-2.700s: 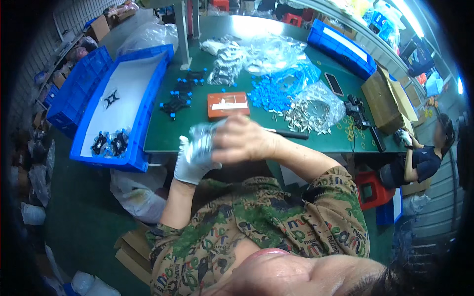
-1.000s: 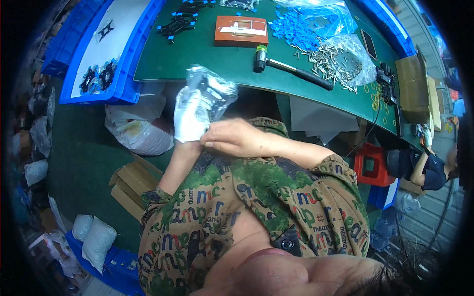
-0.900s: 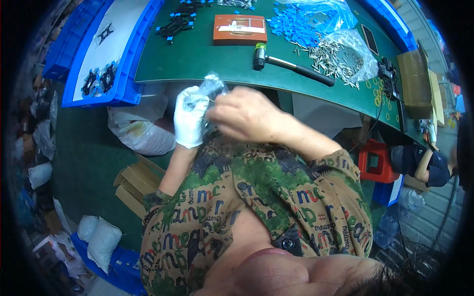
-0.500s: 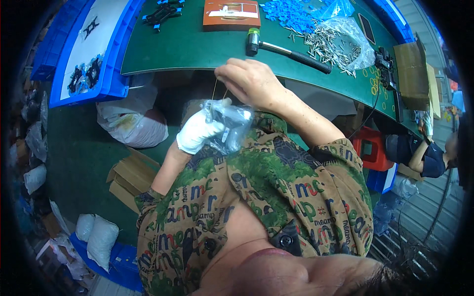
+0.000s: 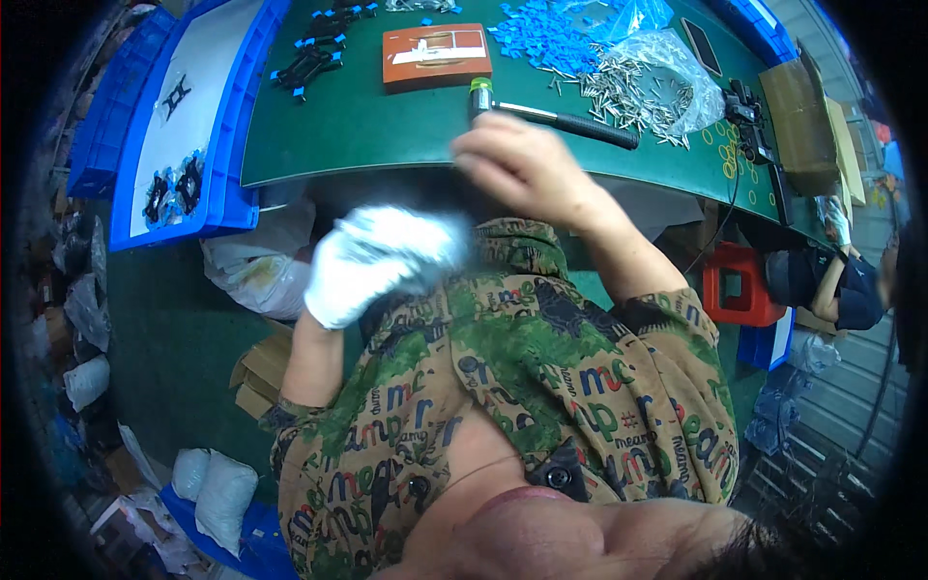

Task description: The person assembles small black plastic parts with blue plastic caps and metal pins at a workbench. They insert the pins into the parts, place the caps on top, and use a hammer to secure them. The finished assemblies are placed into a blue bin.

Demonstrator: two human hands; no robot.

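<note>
My left hand, in a white glove, is closed on a clear plastic bag in front of my chest, below the table edge. Motion smears the bag, so its contents cannot be made out. My right hand, bare, hangs over the near edge of the green table, apart from the bag. Its fingers are blurred, and whether anything is between them does not show. Just beyond them lies a mallet with a black grip, its head partly covered by the hand.
On the table are an orange-brown box, black parts with blue tips, small blue pieces, metal pins and yellow rubber bands. A blue tray stands at left. Another person's arm shows at far right.
My hands have moved apart: the left went left with the bag, the right shifted right. The yellow band stretched between them earlier is no longer visible. The view has shifted slightly.
</note>
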